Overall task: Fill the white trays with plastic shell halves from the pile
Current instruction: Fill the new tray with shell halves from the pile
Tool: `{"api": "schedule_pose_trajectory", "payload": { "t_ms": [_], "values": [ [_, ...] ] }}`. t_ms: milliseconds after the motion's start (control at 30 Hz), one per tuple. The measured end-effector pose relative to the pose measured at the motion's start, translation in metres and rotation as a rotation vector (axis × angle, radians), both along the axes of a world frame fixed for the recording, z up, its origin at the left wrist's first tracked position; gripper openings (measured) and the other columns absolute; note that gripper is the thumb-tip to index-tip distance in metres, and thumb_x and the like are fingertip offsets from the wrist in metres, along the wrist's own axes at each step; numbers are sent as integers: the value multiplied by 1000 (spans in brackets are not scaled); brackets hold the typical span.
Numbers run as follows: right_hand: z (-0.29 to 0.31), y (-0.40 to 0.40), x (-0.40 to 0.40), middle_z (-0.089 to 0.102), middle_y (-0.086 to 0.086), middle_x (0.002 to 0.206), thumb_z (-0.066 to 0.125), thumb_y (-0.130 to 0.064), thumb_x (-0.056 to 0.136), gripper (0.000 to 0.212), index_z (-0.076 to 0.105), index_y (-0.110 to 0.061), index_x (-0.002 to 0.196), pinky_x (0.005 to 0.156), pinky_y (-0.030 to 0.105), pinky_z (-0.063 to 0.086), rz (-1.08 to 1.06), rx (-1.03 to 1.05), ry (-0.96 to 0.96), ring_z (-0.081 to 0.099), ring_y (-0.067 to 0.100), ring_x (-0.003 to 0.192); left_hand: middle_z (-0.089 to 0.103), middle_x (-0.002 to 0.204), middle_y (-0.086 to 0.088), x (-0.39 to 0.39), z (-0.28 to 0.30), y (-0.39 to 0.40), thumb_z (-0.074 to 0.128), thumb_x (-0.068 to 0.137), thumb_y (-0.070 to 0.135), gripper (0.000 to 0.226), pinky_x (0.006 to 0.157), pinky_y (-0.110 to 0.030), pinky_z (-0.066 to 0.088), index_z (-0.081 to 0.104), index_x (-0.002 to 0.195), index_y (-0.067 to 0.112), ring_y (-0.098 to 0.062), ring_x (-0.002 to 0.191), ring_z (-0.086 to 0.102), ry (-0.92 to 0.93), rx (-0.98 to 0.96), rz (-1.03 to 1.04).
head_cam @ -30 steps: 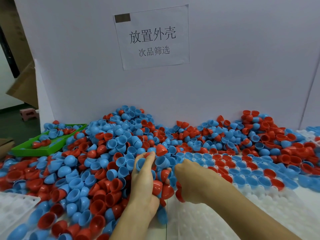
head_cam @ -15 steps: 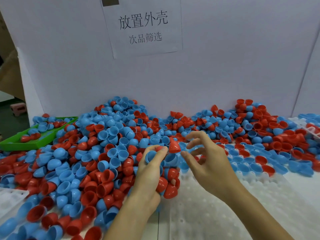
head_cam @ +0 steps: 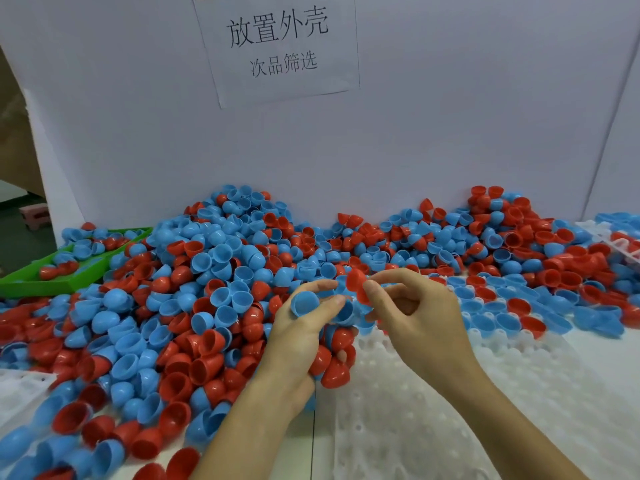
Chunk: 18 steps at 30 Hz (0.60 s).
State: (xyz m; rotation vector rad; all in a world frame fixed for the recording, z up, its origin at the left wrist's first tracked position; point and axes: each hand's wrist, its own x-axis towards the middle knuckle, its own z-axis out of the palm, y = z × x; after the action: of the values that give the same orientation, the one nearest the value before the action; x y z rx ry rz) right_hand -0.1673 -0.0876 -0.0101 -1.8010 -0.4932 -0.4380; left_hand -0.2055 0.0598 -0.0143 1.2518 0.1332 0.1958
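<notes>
**Both hands full of shells above the white tray**

Nearest the camera, two bare forearms come in from the bottom edge, cut off below the elbow. Under them lies the white tray (head_cam: 433,410), its rows of round pockets pale and hard to count; those nearest the camera hold nothing, and its near edge runs out of view.

The left hand (head_cam: 301,327) is curled round a clutch of shells: a blue shell (head_cam: 304,304) sits open-side up between thumb and forefinger, and red shells (head_cam: 332,370) bulge from under the palm. How many it holds cannot be told, since the fingers hide most of them. Just beside it, the right hand (head_cam: 415,317) pinches a single red shell (head_cam: 358,285) between thumb and forefinger, the other fingers bent loosely behind.

Beyond the hands, the far rows of the tray carry seated blue and red shells, though loose ones spill over them and blur where the tray ends. The pile (head_cam: 214,271) of red and blue halves spreads left and back to the white board (head_cam: 450,133). A second white tray (head_cam: 17,389) is clipped at the left edge, and a green tray (head_cam: 45,284) with a few shells lies further back. A paper sign (head_cam: 280,46) with Chinese characters hangs on the board, its top cut off.
</notes>
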Motion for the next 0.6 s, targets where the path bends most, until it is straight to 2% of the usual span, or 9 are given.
{"api": "schedule_pose_trajectory", "payload": {
  "t_ms": [133, 167, 233, 300, 367, 433, 533, 600],
  "values": [
    [-1, 4, -1, 73, -15, 80, 67, -32, 91, 7, 70, -28, 88, 65, 25, 59, 66, 17, 114, 71, 7, 76, 78, 100, -5, 2, -1, 1, 66, 94, 20, 17, 67, -32, 58, 78, 89, 30, -24, 91, 75, 6, 34, 4],
    [-2, 4, -2, 73, -14, 80, 67, -29, 92, 6, 70, -27, 87, 65, 25, 59, 66, 19, 128, 71, 7, 76, 78, 100, -5, 1, -1, 1, 66, 94, 20, 17, 67, -32, 58, 78, 89, 30, -26, 92, 75, 12, 39, 6],
    [-1, 3, -2, 74, -12, 78, 70, -22, 90, 7, 70, -28, 86, 63, 23, 59, 47, 14, 133, 72, 7, 73, 77, 100, -8, 1, -1, 1, 66, 94, 20, 14, 61, -32, 57, 78, 90, 27, -29, 90, 75, 24, 39, 13],
    [0, -1, -3, 75, -10, 75, 71, -17, 88, 18, 64, -33, 91, 57, 19, 57, 43, -8, 147, 72, 6, 69, 76, 101, -10, 1, 0, 1, 67, 94, 20, 11, 52, -30, 54, 77, 90, 24, -31, 82, 73, 32, 32, 16],
    [2, -4, -5, 75, -8, 73, 69, -12, 89, 28, 59, -38, 95, 53, 23, 58, 93, -48, 171, 73, 11, 66, 76, 103, -10, 1, 1, 1, 68, 94, 19, 11, 47, -28, 51, 77, 90, 23, -29, 77, 71, 37, 22, 20],
    [3, -5, -6, 75, -7, 71, 65, -7, 90, 34, 60, -40, 93, 52, 29, 59, 129, -114, 165, 73, 16, 63, 75, 104, -11, 0, 1, 1, 69, 93, 19, 10, 46, -28, 50, 77, 89, 23, -28, 77, 70, 35, 24, 24],
    [3, -5, -6, 75, -10, 70, 64, -5, 91, 34, 65, -39, 86, 51, 21, 56, 136, -162, 153, 73, 9, 62, 75, 104, -11, 1, 2, 2, 69, 93, 19, 11, 47, -29, 50, 77, 87, 23, -32, 80, 71, 23, 27, 26],
    [2, -4, -6, 75, -8, 71, 65, -6, 91, 31, 67, -36, 85, 54, 20, 57, 122, -189, 156, 72, 6, 61, 75, 104, -11, 1, 3, 3, 68, 93, 18, 13, 49, -30, 51, 77, 85, 24, -32, 84, 71, 12, 38, 44]
  ]
}}
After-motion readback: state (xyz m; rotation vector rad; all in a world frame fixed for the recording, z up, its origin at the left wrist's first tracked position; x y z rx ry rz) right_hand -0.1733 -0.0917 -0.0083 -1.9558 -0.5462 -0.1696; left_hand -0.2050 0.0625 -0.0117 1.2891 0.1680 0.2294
